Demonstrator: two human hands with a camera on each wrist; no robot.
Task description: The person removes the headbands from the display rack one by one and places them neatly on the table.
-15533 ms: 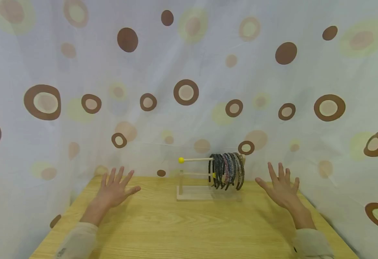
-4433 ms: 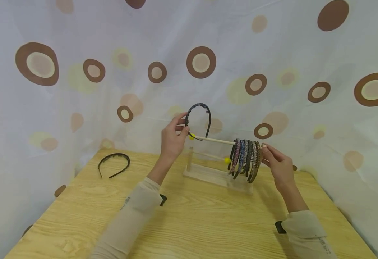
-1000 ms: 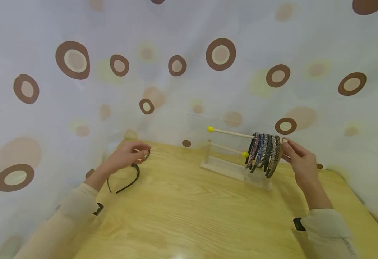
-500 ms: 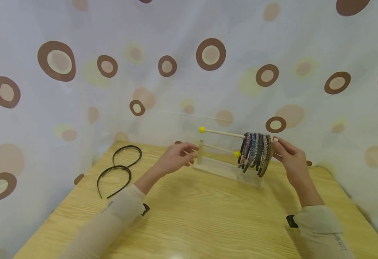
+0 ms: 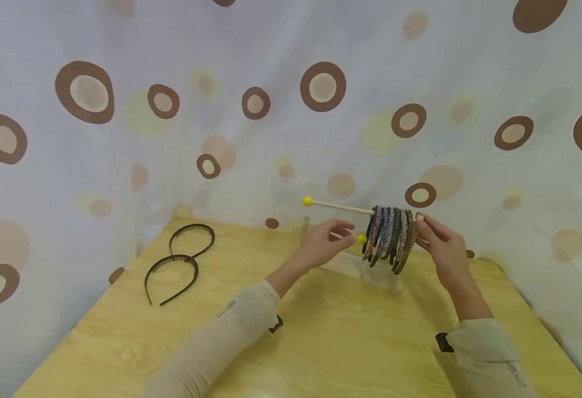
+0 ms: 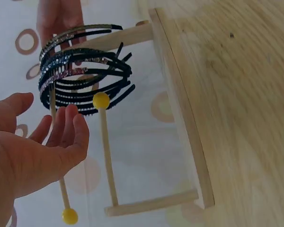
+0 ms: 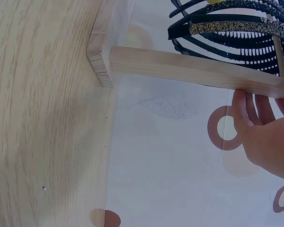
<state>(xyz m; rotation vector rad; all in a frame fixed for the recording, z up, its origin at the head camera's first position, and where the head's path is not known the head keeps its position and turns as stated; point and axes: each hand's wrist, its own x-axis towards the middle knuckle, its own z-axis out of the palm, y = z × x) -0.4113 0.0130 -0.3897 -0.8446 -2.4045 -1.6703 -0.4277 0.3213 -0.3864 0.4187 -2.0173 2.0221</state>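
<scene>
Several glittery headbands (image 5: 383,235) hang bunched on the upper rod (image 5: 341,207) of a wooden rack, close to its right post (image 7: 189,69). Thumb and fingers of my right hand (image 5: 444,255) grip the top of that post. My left hand (image 5: 323,243) is beside the bunch, fingers loosely bent and thumb apart, with nothing held. In the left wrist view, the headbands lie just beyond the fingertips of the left hand (image 6: 42,146), and a gap shows between them. Part of the rack's base (image 5: 356,267) is hidden behind the left hand.
Two dark toothed headbands lie at the table's left, the nearer headband (image 5: 181,257) meeting the farther headband (image 5: 193,226). Yellow balls cap the upper rod (image 6: 70,216) and the lower rod (image 6: 107,156). A patterned curtain (image 5: 251,50) stands behind the wooden table (image 5: 121,342).
My left hand set a dark headband down behind the first one at the left, then moved right, emptied, to the bunch on the rack. My right hand keeps its grip on the post.
</scene>
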